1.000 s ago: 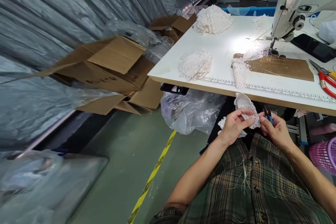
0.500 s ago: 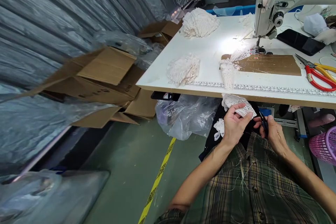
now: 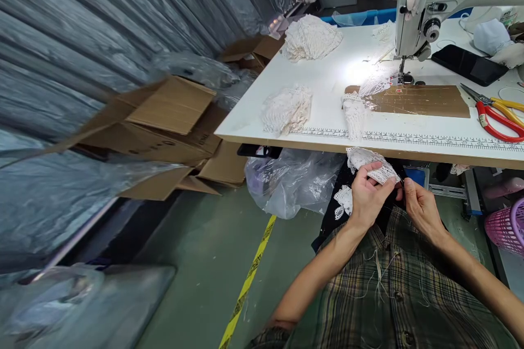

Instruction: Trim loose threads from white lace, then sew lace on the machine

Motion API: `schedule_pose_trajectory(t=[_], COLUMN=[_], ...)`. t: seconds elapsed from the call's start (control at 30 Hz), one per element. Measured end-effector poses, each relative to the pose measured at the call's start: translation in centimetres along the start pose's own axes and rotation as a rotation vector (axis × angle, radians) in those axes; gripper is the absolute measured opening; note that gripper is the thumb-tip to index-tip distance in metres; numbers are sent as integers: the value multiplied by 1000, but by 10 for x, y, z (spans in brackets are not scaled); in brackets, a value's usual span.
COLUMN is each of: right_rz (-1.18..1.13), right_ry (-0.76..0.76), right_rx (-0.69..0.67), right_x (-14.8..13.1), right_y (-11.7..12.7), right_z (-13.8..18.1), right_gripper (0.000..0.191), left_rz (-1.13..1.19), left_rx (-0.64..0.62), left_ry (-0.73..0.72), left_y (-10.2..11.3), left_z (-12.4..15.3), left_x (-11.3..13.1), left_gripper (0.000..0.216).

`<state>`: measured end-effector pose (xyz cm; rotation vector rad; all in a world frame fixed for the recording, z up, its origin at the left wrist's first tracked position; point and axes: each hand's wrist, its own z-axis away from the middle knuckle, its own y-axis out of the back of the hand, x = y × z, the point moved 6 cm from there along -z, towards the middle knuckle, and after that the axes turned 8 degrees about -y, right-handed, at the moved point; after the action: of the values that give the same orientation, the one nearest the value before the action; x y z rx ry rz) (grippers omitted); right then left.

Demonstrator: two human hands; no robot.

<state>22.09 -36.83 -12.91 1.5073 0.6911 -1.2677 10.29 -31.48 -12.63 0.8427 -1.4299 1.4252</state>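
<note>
My left hand (image 3: 367,196) pinches a strip of white lace (image 3: 382,173) just below the table's front edge, over my lap. The lace runs up over the edge and along the tabletop towards the sewing machine needle. Close beside it, my right hand (image 3: 421,207) is closed around small dark thread snips (image 3: 402,181), mostly hidden by the fingers; their tip meets the lace's right corner. Another piece of the white lace (image 3: 343,200) hangs over the dark cloth on my lap, left of my left wrist.
The sewing machine (image 3: 421,16) stands at the back right. Two heaps of lace, a far one (image 3: 311,37) and a near one (image 3: 287,110), lie on the table. Red-and-yellow-handled scissors (image 3: 497,114) and a black phone (image 3: 469,64) rest rightward. Cardboard boxes (image 3: 172,103) stand left; a pink basket (image 3: 505,226) right.
My right hand has moved left and slightly up, bringing the snips to the lace's corner beside my left fingers. The left hand keeps its hold, almost unmoved.
</note>
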Motion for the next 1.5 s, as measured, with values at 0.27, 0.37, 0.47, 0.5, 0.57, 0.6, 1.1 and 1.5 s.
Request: schedule_pose_trajectory(t=[0.27, 0.37, 0.47, 0.5, 0.57, 0.6, 1.1, 1.5], right_rz=[51, 51, 22, -3, -65, -89, -39, 138], right_ry=[5, -33, -90, -100, -88, -65, 408, 192], right_rx=[42, 70, 92, 104, 115, 109, -217, -423], right_x=[1, 6, 11, 11, 8, 4, -60, -40], right_y=[-2, -3, -1, 2, 8, 10, -15, -24], right_z=[-1, 1, 1, 0, -6, -10, 7, 15], right_gripper=[61, 65, 68, 69, 71, 70, 14, 38], left_rz=[-24, -24, -19, -20, -31, -38, -331, -144], left_rx=[13, 19, 25, 20, -13, -41, -219, -452], left_ry=[-14, -15, -7, -1, 15, 24, -269, 174], left_y=[1, 1, 2, 3, 3, 2, 66, 61], left_z=[1, 0, -1, -1, 0, 1, -10, 6], left_x=[-3, -5, -9, -10, -15, -17, 34, 13], left_gripper=[57, 56, 55, 54, 52, 52, 43, 47])
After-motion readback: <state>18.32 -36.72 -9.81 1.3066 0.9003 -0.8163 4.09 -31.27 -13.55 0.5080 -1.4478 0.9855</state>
